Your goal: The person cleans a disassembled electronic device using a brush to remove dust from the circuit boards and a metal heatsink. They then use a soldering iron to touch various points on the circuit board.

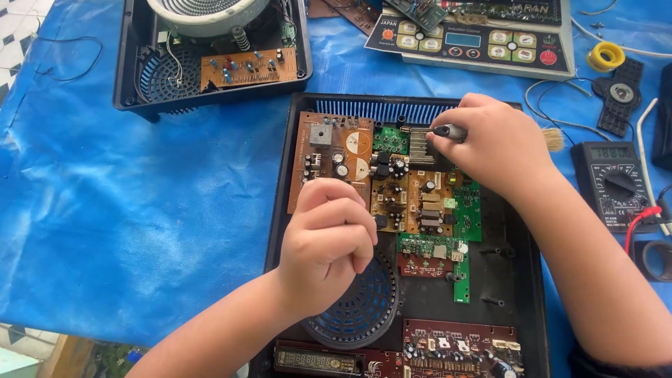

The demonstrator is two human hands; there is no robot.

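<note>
Your left hand [327, 241] is nearest you, curled into a loose fist over the middle of the open black case [276, 210], with the fingers drawn together; whether they pinch anything you cannot tell. It hangs above the round blue fan grille [367, 304] near the case's near edge, where a dark red circuit board [455, 346] and a narrow display strip [318, 362] lie along the front.

Just beyond that hand, a patchwork of boards fills the case's centre: a brown board [329, 150] toward the far left corner, a tan board [413, 199] beside it, and green boards [458, 255] running down the right side.

Your right hand [493, 143] rests at the far right of the case, fingers closed around a dark tool handle [450, 131], which points left over a ribbed metal heat sink [418, 147] by the blue vent strip [381, 110] on the far edge.

Off the case's right edge, on the blue sheet [105, 189] covering the table, a black multimeter [616, 185] lies with a red lead [640, 220]. Beyond it sit a yellow roll of tape [605, 56] and a black fan part [619, 94]. At the table's far edge stand a second opened case [210, 66] with a white coil on the left, and a control panel [469, 45] with buttons on the right.
</note>
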